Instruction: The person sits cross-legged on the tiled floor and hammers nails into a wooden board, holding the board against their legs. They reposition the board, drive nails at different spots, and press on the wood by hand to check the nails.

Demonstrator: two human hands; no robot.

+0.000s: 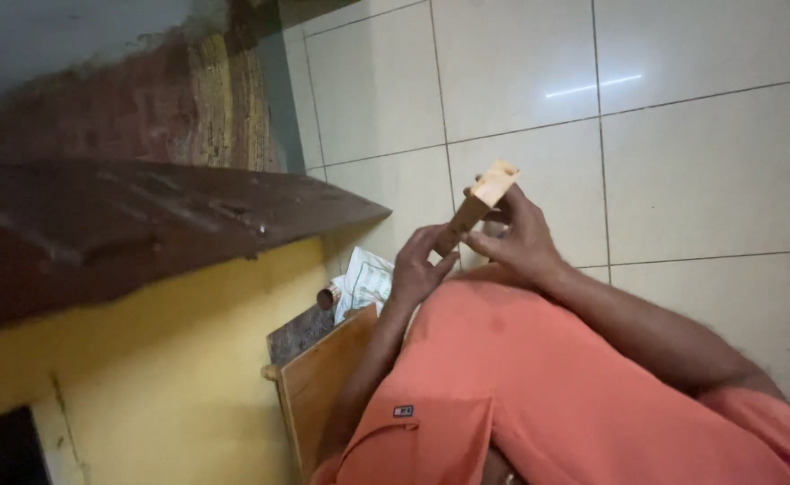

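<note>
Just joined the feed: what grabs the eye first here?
The small wooden block at centre, held up over the pale tiled floor by both hands: the left hand at its lower end, the right hand closed around its middle. Below them an orange shirt fills the foreground. A dark wooden shelf juts from the yellow wall at left.

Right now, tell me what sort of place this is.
Probably a room in a house or small workshop: pale tiled floor, yellow painted wall, wooden board. Both hands hold a small wooden block.

tiled floor (682,162) | yellow wall (162,359) | wooden board (323,386) | printed paper (364,283) (partly hidden)
</note>
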